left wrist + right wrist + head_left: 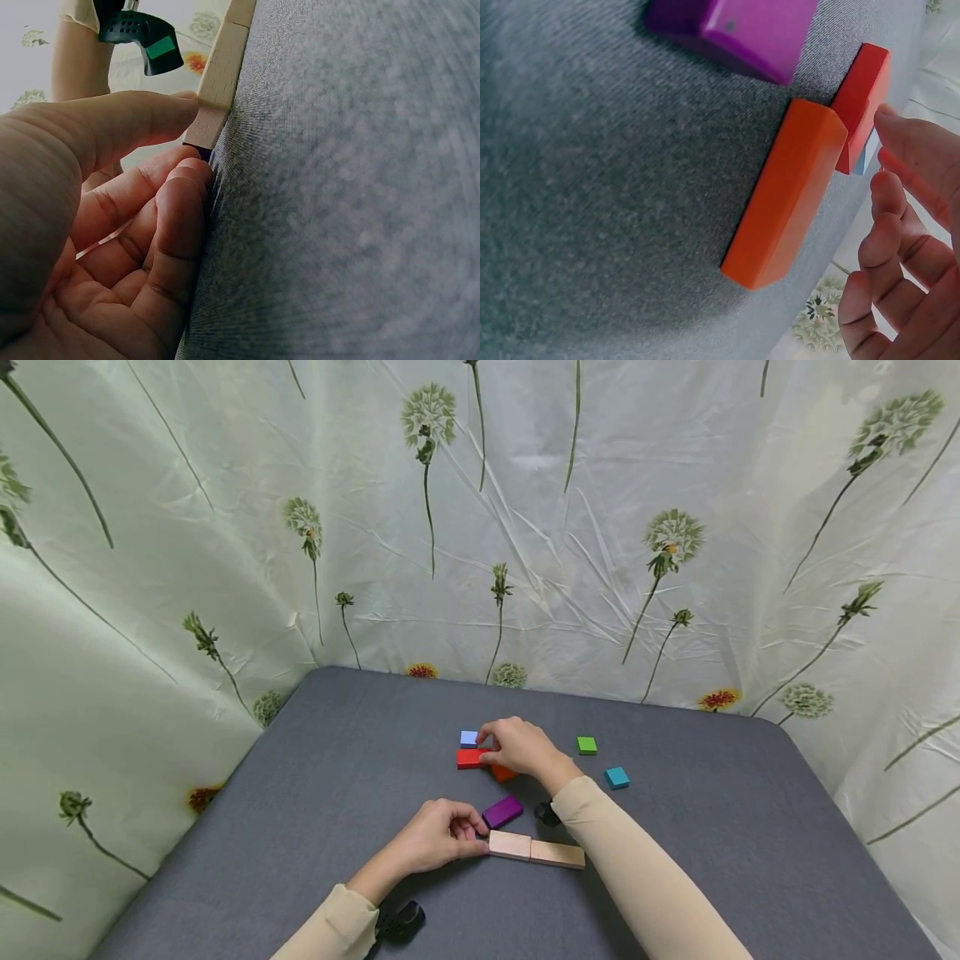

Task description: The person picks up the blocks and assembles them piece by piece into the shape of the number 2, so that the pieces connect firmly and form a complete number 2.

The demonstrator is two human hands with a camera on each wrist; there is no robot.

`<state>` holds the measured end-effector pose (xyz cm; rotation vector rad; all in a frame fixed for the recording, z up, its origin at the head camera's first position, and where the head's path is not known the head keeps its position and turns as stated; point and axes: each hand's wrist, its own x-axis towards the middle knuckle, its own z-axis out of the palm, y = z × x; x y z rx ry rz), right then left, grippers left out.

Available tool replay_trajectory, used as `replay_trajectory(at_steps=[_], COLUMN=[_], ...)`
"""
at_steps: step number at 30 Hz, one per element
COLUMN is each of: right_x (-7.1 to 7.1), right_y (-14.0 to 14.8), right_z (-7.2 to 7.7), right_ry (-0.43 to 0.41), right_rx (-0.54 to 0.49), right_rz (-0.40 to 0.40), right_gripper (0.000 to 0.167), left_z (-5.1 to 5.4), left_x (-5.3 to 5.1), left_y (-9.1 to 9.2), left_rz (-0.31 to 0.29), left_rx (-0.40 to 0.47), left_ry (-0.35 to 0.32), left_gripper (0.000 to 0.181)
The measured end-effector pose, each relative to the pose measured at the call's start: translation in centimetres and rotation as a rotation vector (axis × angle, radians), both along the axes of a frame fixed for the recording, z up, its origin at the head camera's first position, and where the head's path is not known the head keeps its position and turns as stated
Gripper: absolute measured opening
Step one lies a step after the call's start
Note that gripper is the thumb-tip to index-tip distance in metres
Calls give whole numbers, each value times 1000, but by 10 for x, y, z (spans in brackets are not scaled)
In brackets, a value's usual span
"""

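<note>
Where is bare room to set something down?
Bare: grey tabletop between the left hand and the left edge; between square teal block and the right edge. Crowded: the middle, with the right hand, oblong red block, oblong orange block, oblong purple block and pale wooden blocks.

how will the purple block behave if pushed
The purple block looks rigid, its edges crisp, so it likely won't bend. Lying flat, it should slide rather than roll or tip. Its smooth sheen may make it slightly slippery.

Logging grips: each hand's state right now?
Left hand: touching pale rectangular wooden block; can't tell if gripping.
Right hand: at red rectangular block; can't tell if closed.
</note>
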<state>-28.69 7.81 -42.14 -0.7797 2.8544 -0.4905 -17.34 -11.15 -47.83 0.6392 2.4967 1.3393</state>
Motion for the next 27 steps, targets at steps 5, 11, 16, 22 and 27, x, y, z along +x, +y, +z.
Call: replay_trajectory(at_steps=[5, 11, 16, 22, 27], right_x=[-1, -2, 0, 1, 4], right_y=[-3, -5, -5, -6, -5], right_z=[-2, -3, -3, -2, -2], right_ry=[-4, -11, -16, -16, 8], right_rx=[14, 31, 34, 33, 48], right_rz=[-5, -9, 0, 1, 13], right_gripper=[23, 24, 26, 25, 23], left_z=[0, 0, -1, -1, 0], left_x=[0, 1, 0, 0, 0], left_y=[1, 1, 0, 0, 1], left_rz=[1, 0, -2, -4, -5], left_rx=[-2, -2, 0, 5, 13], left_ry=[3, 1, 3, 1, 6], left_gripper=[13, 13, 13, 13, 14])
